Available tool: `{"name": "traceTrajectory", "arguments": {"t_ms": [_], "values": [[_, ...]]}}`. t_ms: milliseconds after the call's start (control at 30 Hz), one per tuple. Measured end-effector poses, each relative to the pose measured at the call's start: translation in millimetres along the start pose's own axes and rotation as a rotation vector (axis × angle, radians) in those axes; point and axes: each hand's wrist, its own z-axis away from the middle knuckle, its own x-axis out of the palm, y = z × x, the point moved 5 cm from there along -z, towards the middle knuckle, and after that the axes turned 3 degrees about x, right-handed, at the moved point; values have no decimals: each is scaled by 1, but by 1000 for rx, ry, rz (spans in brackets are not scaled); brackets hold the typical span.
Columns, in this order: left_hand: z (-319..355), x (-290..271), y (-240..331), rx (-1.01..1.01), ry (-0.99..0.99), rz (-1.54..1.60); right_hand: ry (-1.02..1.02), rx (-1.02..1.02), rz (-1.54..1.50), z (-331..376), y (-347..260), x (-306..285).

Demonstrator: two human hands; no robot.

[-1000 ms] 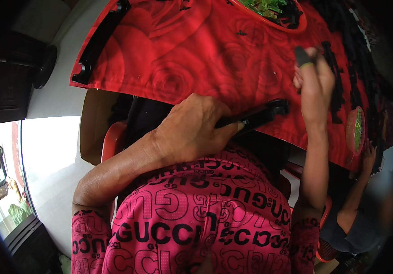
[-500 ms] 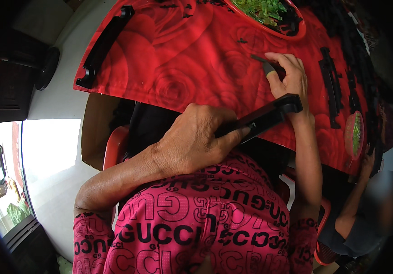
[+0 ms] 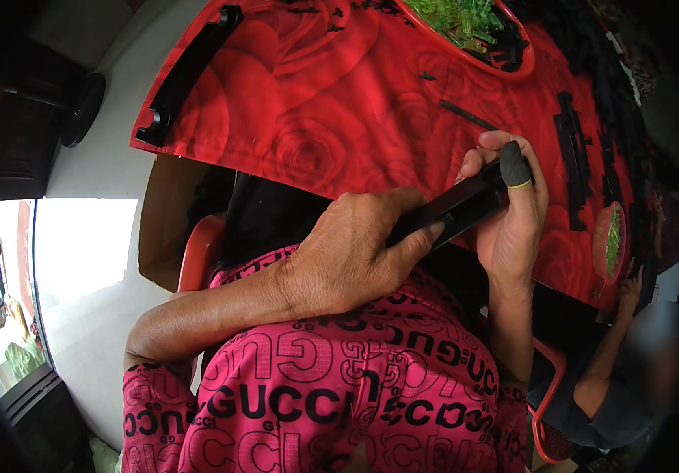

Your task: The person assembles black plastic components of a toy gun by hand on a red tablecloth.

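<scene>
Before my body, my left hand (image 3: 355,252) grips a long black plastic piece (image 3: 453,206), thumb along its near side. The piece slants up to the right. At its far end, my right hand (image 3: 517,201) is closed around it. A dark grey finger cot (image 3: 515,164) with a yellow edge covers the right thumb, which presses on that end. The right fingers curl behind the piece and are partly hidden. Just beyond them, a thin dark stick-like tool (image 3: 465,115) lies on the red rose-patterned tablecloth (image 3: 300,150).
A similar long black piece (image 3: 189,79) lies along the table's left edge, another (image 3: 572,162) at the right. A red-rimmed basin (image 3: 524,55) holds green and black bits at the back. A pink bowl (image 3: 601,244) with green bits and a co-worker's arm (image 3: 611,331) are at right.
My right hand has come back from beside the thin tool on the table and taken hold of the far end of the black piece. My left hand keeps its grip.
</scene>
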Motion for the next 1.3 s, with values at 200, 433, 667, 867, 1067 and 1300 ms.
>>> {"name": "traceTrajectory", "arguments": {"t_ms": [200,433,667,867,1067,1300], "values": [[3,0,4,45,1,43,28,-73,83,6,-9,8],[9,1,7,105,43,-41,96,-115,147,15,-12,11],[8,3,10,123,47,23,92,-137,216,14,-27,15],[1,2,17,144,-37,154,57,-210,278,-3,-42,7],[8,-1,17,312,92,68,58,-120,246,-15,-34,-3],[6,7,5,27,-114,245,-144,-52,171,-23,-19,10]]}}
